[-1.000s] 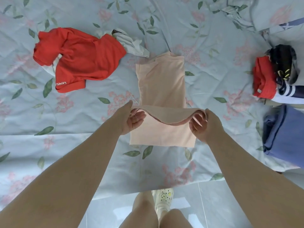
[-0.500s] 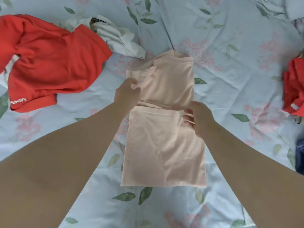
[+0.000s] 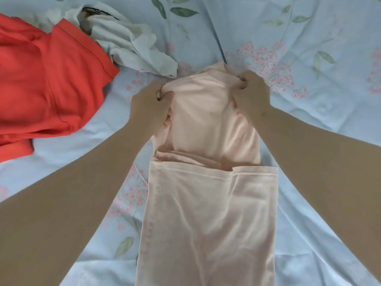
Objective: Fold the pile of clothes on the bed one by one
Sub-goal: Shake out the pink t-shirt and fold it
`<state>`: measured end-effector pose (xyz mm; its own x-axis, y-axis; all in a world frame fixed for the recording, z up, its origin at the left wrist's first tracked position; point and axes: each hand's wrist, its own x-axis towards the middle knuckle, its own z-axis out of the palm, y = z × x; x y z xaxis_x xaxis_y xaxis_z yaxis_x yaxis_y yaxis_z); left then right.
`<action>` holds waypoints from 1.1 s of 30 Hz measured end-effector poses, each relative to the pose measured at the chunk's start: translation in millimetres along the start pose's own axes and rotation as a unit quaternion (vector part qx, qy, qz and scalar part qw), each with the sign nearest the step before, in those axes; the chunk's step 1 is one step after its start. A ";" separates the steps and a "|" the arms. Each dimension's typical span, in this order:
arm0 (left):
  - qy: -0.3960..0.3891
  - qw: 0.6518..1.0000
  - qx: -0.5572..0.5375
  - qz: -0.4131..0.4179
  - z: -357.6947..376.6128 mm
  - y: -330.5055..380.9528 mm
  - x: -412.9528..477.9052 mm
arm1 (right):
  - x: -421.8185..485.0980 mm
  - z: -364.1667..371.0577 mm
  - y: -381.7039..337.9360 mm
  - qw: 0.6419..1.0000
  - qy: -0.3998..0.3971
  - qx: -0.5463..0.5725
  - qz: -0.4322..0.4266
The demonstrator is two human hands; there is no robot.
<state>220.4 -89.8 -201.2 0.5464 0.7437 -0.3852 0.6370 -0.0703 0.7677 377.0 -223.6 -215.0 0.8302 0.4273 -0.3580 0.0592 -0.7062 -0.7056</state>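
Though earlier midway, left hand (image 3: 148, 107) and right hand (image 3: 252, 93) clenched on far corners of peach garment (image 3: 208, 213).

Two bare arms reach from the bottom of the frame up toward the middle. The left arm (image 3: 72, 193) comes in from the lower left corner. The right arm (image 3: 321, 153) comes in from the right edge. Both arms are nearly straight.

The left hand (image 3: 149, 106) sits a little left of the middle, with its back facing up. Its fingers are curled and pinch one top corner of the peach cloth (image 3: 202, 116). The right hand (image 3: 252, 93) sits a little right of the middle and a bit higher. Its fingers are curled too and pinch the other top corner. The hands are near each other but do not touch.
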 end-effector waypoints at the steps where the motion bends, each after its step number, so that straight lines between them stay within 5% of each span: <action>1: 0.011 1.000 -0.006 0.021 -4.0 -0.9 0.4 | 2.2 -1.2 -1.8 0.999 0.041 0.003 -0.027; 4: 0.062 0.996 0.005 0.069 -10.6 -6.5 2.4 | 5.9 -5.3 -3.6 0.990 0.104 0.048 -0.083; 9: 0.080 0.990 0.114 0.030 -0.3 -27.0 -5.8 | -18.6 -2.8 6.9 0.998 0.023 0.040 -0.045; 12: 0.094 0.974 0.165 0.120 -0.4 -40.9 -37.5 | -56.0 -6.4 20.2 0.995 0.014 -0.023 -0.098; 17: -0.101 0.898 0.311 0.295 -6.5 -58.9 -90.9 | -121.7 -24.6 54.5 0.966 -0.159 -0.175 -0.105; 19: -0.199 0.865 0.387 0.252 -9.1 -56.6 -97.4 | -135.0 -34.1 61.7 0.943 -0.205 -0.242 -0.105; 22: -0.224 0.858 0.423 0.188 -11.3 -47.1 -94.6 | -138.5 -45.2 66.6 0.901 -0.244 -0.346 -0.094; 28: -0.327 0.874 0.349 0.090 -44.0 8.6 -82.4 | -124.1 -75.2 38.4 0.925 -0.177 -0.321 -0.097; 30: -0.269 0.895 0.344 0.096 -57.6 38.5 -65.0 | -106.2 -81.5 17.2 0.940 -0.091 -0.303 -0.124; 33: -0.083 0.948 0.270 0.149 -64.8 68.8 -21.8 | -72.1 -83.9 -22.8 0.952 0.078 -0.245 -0.168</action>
<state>217.0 -67.7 -106.7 0.7947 0.5264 -0.3023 0.6025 -0.6235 0.4982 362.3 -285.7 -121.8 0.7891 0.6129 -0.0407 0.5549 -0.7397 -0.3806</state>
